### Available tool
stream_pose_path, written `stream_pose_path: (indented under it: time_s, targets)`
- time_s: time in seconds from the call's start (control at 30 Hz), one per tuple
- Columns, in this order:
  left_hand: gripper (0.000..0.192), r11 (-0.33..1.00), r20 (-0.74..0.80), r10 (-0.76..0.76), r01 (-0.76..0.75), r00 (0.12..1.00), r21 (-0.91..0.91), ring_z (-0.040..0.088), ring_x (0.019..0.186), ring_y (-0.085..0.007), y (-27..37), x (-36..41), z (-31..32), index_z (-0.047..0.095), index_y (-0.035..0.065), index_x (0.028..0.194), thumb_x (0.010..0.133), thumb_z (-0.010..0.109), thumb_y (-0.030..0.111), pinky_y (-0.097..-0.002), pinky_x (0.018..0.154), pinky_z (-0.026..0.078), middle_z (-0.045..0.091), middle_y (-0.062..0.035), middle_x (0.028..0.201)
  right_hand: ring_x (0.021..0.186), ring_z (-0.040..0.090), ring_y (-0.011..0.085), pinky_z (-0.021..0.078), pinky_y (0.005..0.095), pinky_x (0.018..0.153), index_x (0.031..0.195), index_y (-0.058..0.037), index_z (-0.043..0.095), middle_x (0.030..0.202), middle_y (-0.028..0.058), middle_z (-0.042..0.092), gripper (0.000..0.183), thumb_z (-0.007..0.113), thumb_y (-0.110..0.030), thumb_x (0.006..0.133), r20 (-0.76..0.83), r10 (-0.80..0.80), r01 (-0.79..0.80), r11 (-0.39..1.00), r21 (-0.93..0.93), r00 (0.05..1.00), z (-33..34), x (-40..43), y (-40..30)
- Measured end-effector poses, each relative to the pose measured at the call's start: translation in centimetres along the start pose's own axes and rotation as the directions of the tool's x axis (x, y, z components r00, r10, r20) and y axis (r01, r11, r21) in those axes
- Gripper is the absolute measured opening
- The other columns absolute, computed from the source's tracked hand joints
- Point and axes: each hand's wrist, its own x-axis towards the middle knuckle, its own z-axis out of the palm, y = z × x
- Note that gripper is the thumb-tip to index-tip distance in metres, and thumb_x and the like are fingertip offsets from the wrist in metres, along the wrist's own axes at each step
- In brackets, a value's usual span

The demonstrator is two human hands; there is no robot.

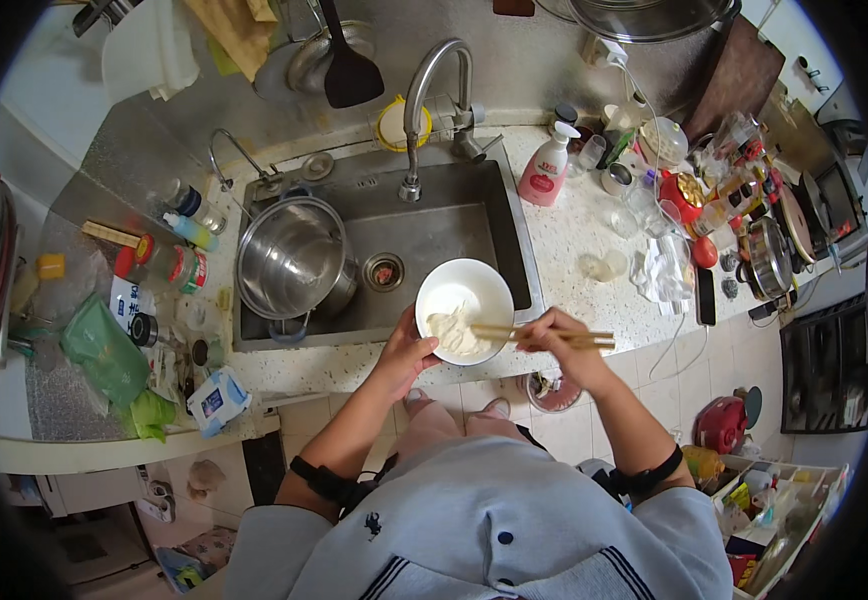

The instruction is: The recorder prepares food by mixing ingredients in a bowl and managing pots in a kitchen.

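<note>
My left hand [406, 349] grips the rim and side of a white bowl [465, 289], its thumb on the near left edge. The bowl is tilted over the sink's front edge and holds a pale, thick dough or batter [458, 332] in its lower part. In my right hand [561, 346] is a pair of wooden chopsticks [497, 331]; their tips reach into the pale mass. Behind the bowl lies the stainless steel sink [434, 232], with a large steel pot [293, 255] in its left part. A curved faucet [411, 112] stands over the basin.
A pink pump bottle [545, 171] stands right of the sink. Glasses, jars, a phone [706, 297] and a lidded pot [768, 259] crowd the right counter. Jars, a green bag [107, 351] and a wipes pack [219, 401] lie left. A black spatula [353, 75] hangs behind.
</note>
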Motion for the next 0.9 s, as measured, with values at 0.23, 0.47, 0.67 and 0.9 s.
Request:
stream_pose_path:
  time_s: [0.23,0.47,0.67,0.9]
  targets:
    - [0.081,0.981,-0.196,0.133,-0.1,0.972,0.168,0.045,0.104,-0.0228,-1.2,0.7,-0.1,0.014,0.0175,0.132,0.07,0.065,0.018,-0.0358,0.081,0.044,0.036,-0.0099,0.12,0.083,0.058,0.0202,0.0492,0.0327,0.075,0.084,-0.0023,0.046,0.091,0.0135,0.056,0.012,0.044,-0.013,0.089,-0.178,-0.067,0.076,0.996,0.043,0.982,1.3,0.0,2.1]
    - [0.08,0.983,-0.216,0.118,-0.083,0.969,0.166,0.044,0.105,-0.0225,-0.8,0.2,0.2,0.013,0.0216,0.133,0.072,0.065,0.016,-0.0413,0.081,0.044,0.036,-0.009,0.117,0.081,0.058,0.0182,0.048,0.0309,0.077,0.086,0.0007,0.046,0.089,0.0132,0.056,0.018,0.044,-0.017,0.089,-0.266,-0.087,0.08,0.996,-0.037,0.96,1.1,0.4,2.8]
    - [0.078,0.996,-0.265,0.075,-0.062,0.961,0.06,0.042,0.109,-0.0233,-1.4,-0.3,-0.4,0.014,0.0227,0.132,0.072,0.063,0.013,-0.0431,0.086,0.041,0.036,-0.008,0.117,0.08,0.059,0.0186,0.0499,0.0316,0.074,0.083,-0.0011,0.047,0.089,0.0134,0.057,0.018,0.047,-0.019,0.087,-0.345,-0.07,0.101,0.992,0.074,0.936,1.5,1.1,1.8]
    - [0.08,0.999,-0.285,0.027,-0.016,0.958,0.042,0.043,0.106,-0.0225,-2.3,0.2,-1.8,0.013,0.0228,0.133,0.072,0.064,0.012,-0.0399,0.082,0.043,0.037,-0.0088,0.118,0.081,0.059,0.02,0.0502,0.0313,0.074,0.086,-0.0003,0.049,0.088,0.0137,0.057,0.016,0.047,-0.016,0.087,-0.335,-0.053,0.121,0.975,0.186,0.941,0.8,1.5,2.3]
